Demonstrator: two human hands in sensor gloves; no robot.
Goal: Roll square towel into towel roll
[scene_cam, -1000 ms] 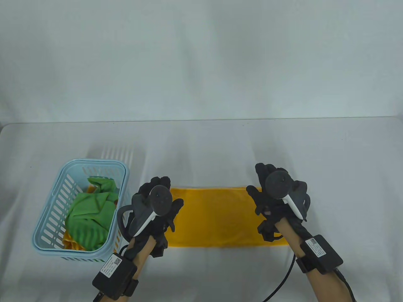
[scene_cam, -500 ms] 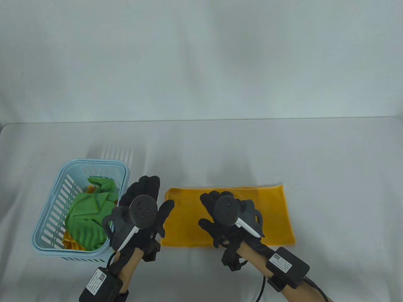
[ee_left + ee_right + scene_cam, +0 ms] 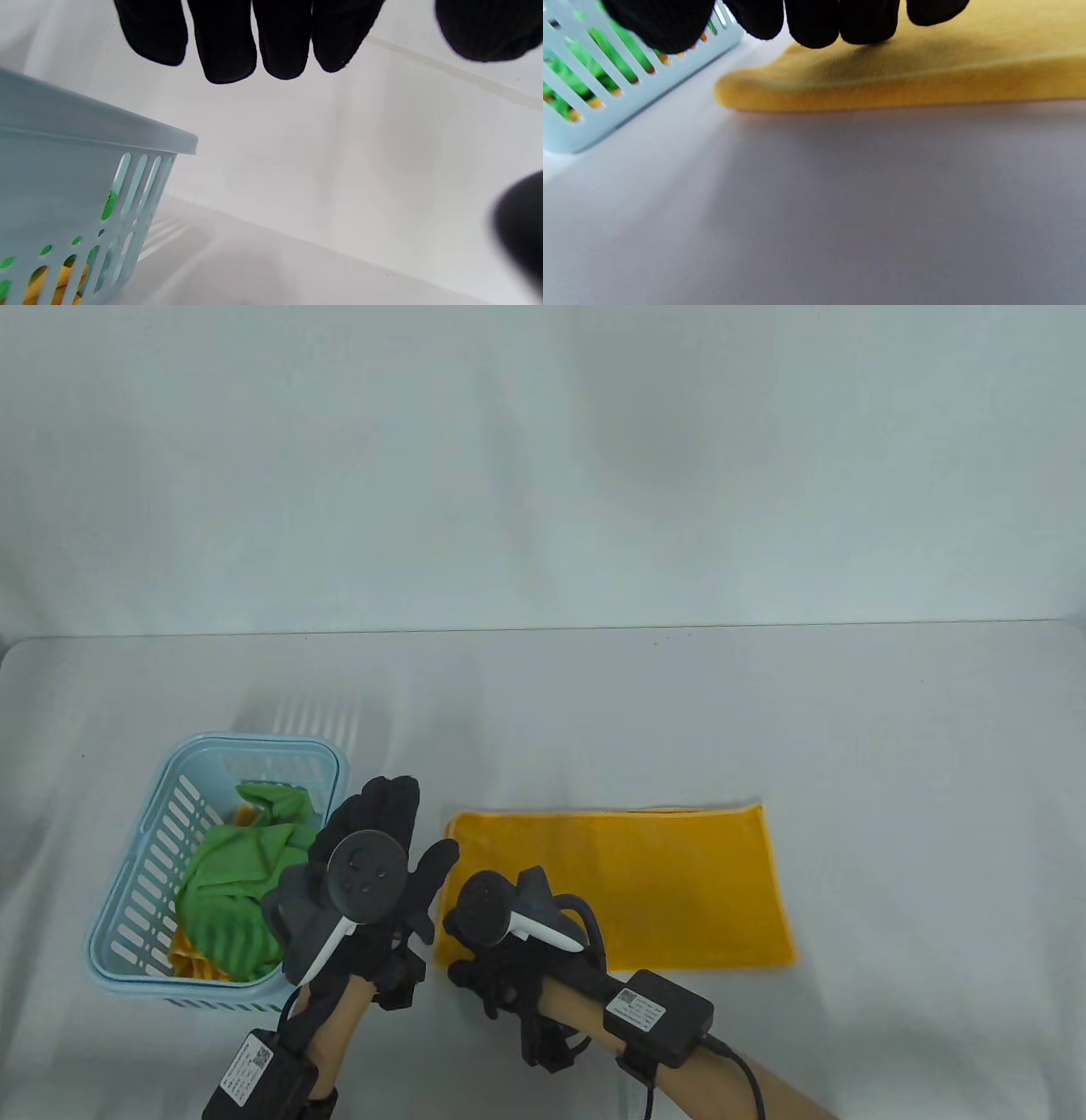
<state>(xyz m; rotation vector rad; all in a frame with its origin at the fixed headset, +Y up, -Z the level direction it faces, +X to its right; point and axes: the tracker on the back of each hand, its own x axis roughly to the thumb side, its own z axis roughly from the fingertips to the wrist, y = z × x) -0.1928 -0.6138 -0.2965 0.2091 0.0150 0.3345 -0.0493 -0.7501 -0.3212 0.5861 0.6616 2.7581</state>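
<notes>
A yellow towel [image 3: 662, 882], folded into a flat rectangle, lies on the white table to the right of the basket. My right hand [image 3: 484, 916] is over its near-left corner. In the right wrist view its fingertips [image 3: 814, 21] rest on top of the towel [image 3: 925, 76] close to the left end, with nothing gripped. My left hand [image 3: 399, 831] hovers between the basket and the towel's left edge. Its fingers [image 3: 254, 38] are straight and hold nothing. No part of the towel is rolled.
A light blue slotted basket [image 3: 254, 742] stands at the left with green cloth [image 3: 237, 891] and some yellow cloth inside. Its wall [image 3: 63, 127] is just left of my left hand and shows in the right wrist view too, basket [image 3: 628, 106]. White table surface surrounds the towel.
My right hand swept left across the towel from its right end to the near-left corner. My left hand came off the towel's left end and moved toward the basket.
</notes>
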